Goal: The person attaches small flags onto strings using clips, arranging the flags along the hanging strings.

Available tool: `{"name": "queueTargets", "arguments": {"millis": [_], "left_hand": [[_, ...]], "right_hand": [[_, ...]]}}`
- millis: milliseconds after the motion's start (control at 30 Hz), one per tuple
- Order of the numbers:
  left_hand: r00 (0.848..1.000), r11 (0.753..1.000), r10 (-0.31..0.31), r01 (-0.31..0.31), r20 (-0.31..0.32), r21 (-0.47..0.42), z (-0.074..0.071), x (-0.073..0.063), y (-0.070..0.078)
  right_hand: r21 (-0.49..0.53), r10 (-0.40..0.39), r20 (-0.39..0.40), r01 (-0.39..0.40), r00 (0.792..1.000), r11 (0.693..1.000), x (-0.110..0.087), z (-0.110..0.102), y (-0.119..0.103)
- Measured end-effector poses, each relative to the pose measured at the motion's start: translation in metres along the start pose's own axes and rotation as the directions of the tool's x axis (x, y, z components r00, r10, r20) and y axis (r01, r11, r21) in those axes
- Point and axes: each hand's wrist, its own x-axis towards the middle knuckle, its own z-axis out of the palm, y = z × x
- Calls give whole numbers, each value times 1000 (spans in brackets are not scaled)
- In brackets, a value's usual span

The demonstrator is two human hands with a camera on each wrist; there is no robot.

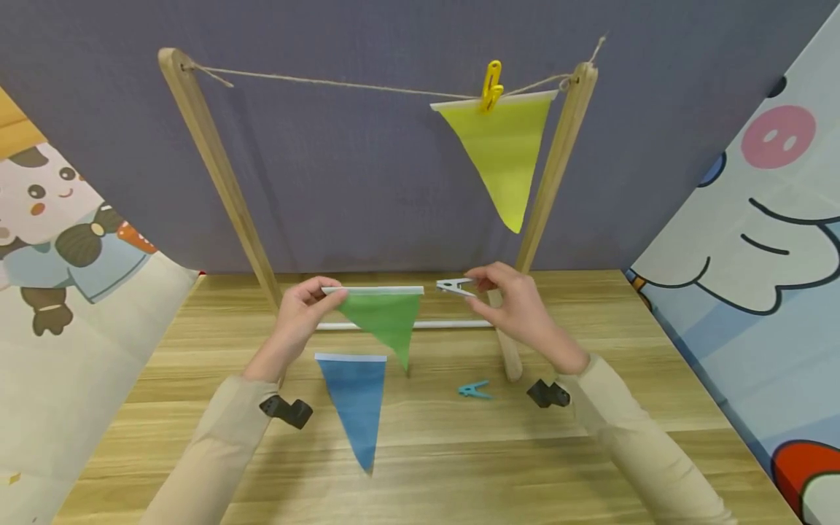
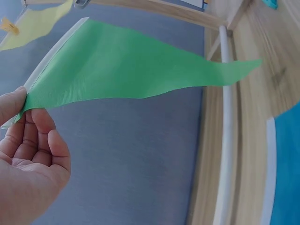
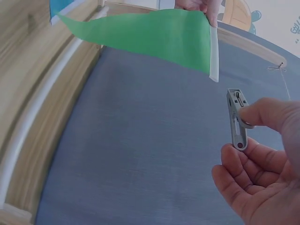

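My left hand (image 1: pixel 303 312) pinches the white top band of a green pennant (image 1: pixel 387 315) at its left corner; the pennant hangs point down above the table. Just past the pennant's right end, my right hand (image 1: pixel 518 305) holds a grey clothespin (image 1: pixel 454 286) by its handles, thumb on one side and fingers on the other. In the right wrist view the clothespin (image 3: pixel 238 117) is apart from the band's free end. A blue pennant (image 1: pixel 354 408) lies flat on the table below, and a light-blue clothespin (image 1: pixel 474 390) rests to its right.
A twine line (image 1: pixel 328 82) runs between a left wooden post (image 1: pixel 219 168) and a right wooden post (image 1: pixel 558 160). On it hangs a yellow pennant (image 1: pixel 502 146) under a yellow clothespin (image 1: pixel 491 86). A white bar (image 1: pixel 453 324) joins the stand low down, on the wooden table (image 1: pixel 558 467).
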Motion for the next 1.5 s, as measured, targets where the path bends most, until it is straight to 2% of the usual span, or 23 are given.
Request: {"name": "queueTargets", "arguments": {"millis": [233, 467, 1000, 1500], "left_hand": [[998, 998, 60, -60, -17, 32, 4, 7, 10], [996, 996, 84, -84, -8, 10, 8, 15, 17], [991, 990, 131, -131, -5, -48, 15, 35, 43], [978, 980, 195, -196, -70, -14, 22, 53, 75]], "right_hand": [[-13, -18, -24, 17, 1000, 1000, 11, -10, -1], [-28, -36, -43, 35, 998, 999, 19, -18, -1], [-40, 12, -38, -14, 999, 999, 40, -40, -8], [-56, -17, -79, 13, 997, 998, 61, -56, -14]]}}
